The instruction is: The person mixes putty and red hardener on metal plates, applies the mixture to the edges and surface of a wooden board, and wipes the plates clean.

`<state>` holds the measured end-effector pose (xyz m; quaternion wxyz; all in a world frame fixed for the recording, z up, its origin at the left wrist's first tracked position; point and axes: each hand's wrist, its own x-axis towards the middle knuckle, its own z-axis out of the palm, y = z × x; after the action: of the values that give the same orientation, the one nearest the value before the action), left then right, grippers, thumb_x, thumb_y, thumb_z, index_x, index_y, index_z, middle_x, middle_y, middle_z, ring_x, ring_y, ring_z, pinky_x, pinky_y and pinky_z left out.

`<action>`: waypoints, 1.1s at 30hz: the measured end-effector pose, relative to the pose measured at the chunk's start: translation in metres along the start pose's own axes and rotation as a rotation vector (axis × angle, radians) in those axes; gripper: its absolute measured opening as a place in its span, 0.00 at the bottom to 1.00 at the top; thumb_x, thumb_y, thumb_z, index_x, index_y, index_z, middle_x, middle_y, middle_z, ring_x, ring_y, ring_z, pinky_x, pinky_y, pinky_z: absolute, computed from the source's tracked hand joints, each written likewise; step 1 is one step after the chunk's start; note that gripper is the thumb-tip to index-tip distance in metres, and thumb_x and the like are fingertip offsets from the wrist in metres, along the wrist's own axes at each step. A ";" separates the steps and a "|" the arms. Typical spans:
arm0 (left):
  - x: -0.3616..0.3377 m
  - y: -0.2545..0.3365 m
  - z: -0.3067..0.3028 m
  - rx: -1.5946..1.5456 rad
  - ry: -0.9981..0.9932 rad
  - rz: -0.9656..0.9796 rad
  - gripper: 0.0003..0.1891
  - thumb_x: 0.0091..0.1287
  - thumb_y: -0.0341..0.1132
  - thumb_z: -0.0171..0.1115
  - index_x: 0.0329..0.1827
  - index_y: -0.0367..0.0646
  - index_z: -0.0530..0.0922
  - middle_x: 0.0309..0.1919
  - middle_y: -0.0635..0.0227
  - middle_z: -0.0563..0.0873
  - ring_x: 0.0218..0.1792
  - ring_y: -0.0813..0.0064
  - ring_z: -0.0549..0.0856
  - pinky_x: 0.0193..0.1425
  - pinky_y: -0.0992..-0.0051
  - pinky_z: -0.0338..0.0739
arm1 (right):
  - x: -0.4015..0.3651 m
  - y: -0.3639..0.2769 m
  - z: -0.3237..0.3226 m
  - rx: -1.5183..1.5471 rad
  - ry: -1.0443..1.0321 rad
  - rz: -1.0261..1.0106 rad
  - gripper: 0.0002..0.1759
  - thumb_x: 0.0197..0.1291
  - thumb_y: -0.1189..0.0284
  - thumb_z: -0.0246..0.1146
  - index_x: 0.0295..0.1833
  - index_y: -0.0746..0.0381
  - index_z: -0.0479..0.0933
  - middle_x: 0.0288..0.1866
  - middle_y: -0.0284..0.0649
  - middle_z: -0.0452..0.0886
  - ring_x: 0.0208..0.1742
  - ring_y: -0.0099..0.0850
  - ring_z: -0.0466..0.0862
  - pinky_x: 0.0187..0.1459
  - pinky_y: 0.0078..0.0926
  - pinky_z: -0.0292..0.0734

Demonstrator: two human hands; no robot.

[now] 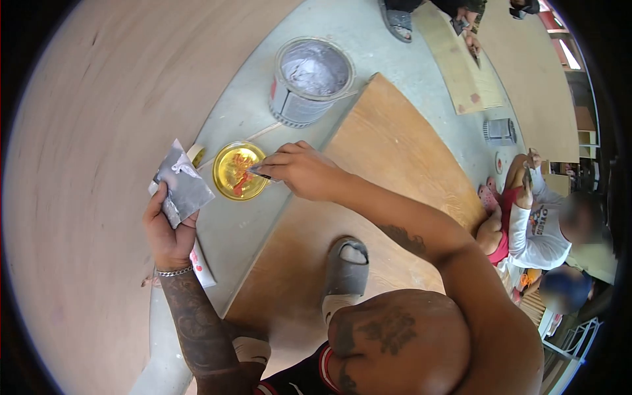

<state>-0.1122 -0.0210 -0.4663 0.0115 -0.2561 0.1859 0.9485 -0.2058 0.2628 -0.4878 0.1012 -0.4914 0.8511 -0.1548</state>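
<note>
My left hand [172, 227] grips a flat grey metal plate [187, 191] by its lower edge, with a dab of pale filler [184, 166] near the plate's top. Below and to the right of the plate, a round gold lid [222, 179] lies on the floor, red paste [242, 184] smeared across its middle. My right hand [303, 170] pinches a small dark putty knife [263, 174], its blade reaching over the lid's right side to the paste. Beyond the lid stands an open can [304, 105] of pale lilac filler.
A tape roll [195, 155] and a white tube [202, 265] lie by the large wooden panel [85, 164] on the left. A wooden board [388, 131] lies under my foot. Other people work at the right and top, near another can [500, 131].
</note>
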 end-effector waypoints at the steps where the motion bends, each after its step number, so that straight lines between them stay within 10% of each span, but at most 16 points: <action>1: -0.003 -0.003 0.013 0.046 0.005 -0.021 0.19 0.72 0.36 0.54 0.62 0.37 0.72 0.56 0.56 0.83 0.56 0.60 0.84 0.58 0.57 0.83 | -0.009 -0.004 -0.012 0.110 0.106 0.035 0.24 0.55 0.77 0.60 0.59 0.54 0.80 0.58 0.30 0.82 0.55 0.33 0.77 0.57 0.34 0.68; 5: 0.007 -0.021 0.026 0.165 0.002 -0.061 0.19 0.70 0.37 0.57 0.61 0.39 0.73 0.53 0.61 0.84 0.53 0.63 0.86 0.55 0.60 0.84 | -0.038 -0.020 -0.073 0.180 0.351 0.064 0.31 0.46 0.82 0.63 0.61 0.58 0.78 0.59 0.37 0.80 0.57 0.39 0.77 0.58 0.38 0.70; 19: 0.003 -0.051 0.095 0.614 -0.081 -0.202 0.16 0.70 0.33 0.57 0.58 0.37 0.75 0.47 0.63 0.86 0.47 0.70 0.87 0.47 0.63 0.85 | -0.048 -0.054 -0.159 -0.193 0.171 -0.018 0.26 0.48 0.76 0.64 0.58 0.57 0.81 0.58 0.33 0.81 0.57 0.36 0.77 0.52 0.35 0.73; 33: -0.015 -0.061 0.103 -0.132 -0.203 -0.371 0.17 0.72 0.37 0.55 0.60 0.39 0.74 0.53 0.61 0.83 0.51 0.65 0.85 0.56 0.59 0.81 | -0.030 -0.071 -0.146 0.000 0.349 -0.006 0.36 0.39 0.86 0.63 0.61 0.61 0.78 0.61 0.41 0.78 0.58 0.45 0.76 0.58 0.39 0.73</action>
<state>-0.1417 0.0741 -0.3977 0.1876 -0.1895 0.0709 0.9612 -0.1808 0.2797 -0.3252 -0.0483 -0.4595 0.8543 -0.2381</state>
